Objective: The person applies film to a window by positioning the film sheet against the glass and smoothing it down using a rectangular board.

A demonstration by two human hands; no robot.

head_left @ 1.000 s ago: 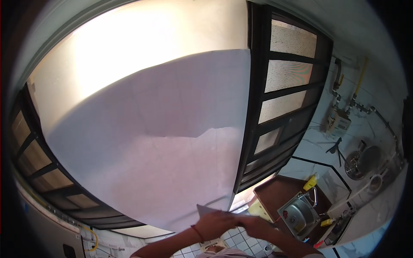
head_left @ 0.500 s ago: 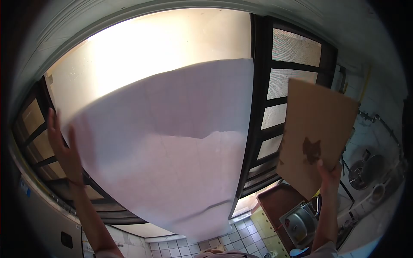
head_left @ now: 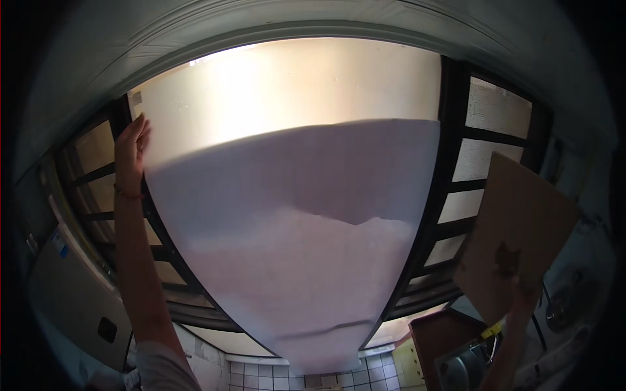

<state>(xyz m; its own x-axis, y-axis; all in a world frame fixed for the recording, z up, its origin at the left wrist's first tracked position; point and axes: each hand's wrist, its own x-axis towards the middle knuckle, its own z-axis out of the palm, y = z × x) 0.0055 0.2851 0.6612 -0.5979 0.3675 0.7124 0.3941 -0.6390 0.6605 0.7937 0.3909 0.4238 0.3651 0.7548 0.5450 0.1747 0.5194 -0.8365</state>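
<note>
Filling the middle, a big pale sheet (head_left: pixel 300 260) runs from under a bright panel (head_left: pixel 287 85) at the top down to the floor tiles (head_left: pixel 261 376) at the bottom of the view. The upper part of the sheet looks darker, with a jagged line where the lighter part starts, and a thin dark line sits low down. Dark window frames (head_left: pixel 451 104) stand on both sides, with pale panes between their bars. To the right is a flat brown board (head_left: pixel 521 215), held up at a tilt, with a dark patch near its low end. Below the board is a brown counter (head_left: pixel 433 333) with a metal sink (head_left: pixel 463 371) in it. The left hand (head_left: pixel 132 146) is up by the top left corner of the sheet, fingers close together and a bit bent; I cannot tell if it touches. The right hand (head_left: pixel 520 301) pinches the low end of the board, thumb in front, other fingers hidden. A little yellow thing (head_left: pixel 492 330) is near the sink, and a thin red band (head_left: pixel 128 194) goes round the left wrist.
</note>
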